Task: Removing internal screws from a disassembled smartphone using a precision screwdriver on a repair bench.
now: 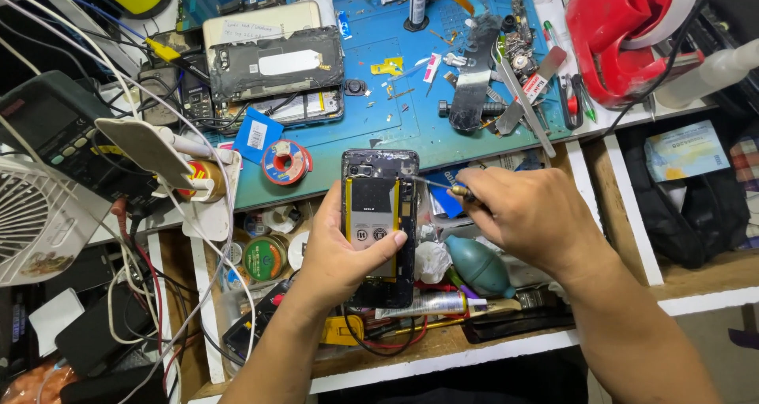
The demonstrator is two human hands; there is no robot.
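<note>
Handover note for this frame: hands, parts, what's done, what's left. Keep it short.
Left hand: grips the opened phone from its left side, thumb across the battery, over the open drawer.
Right hand: pinches a screwdriver, tip at the phone's upper right edge.
Done: back cover is off, battery and inner frame exposed.
Left: work at the top edge looks unfinished; whether any screw is out cannot be told.
Nearby: blue mat with a second opened phone, solder spool, teal blower in the drawer.
</note>
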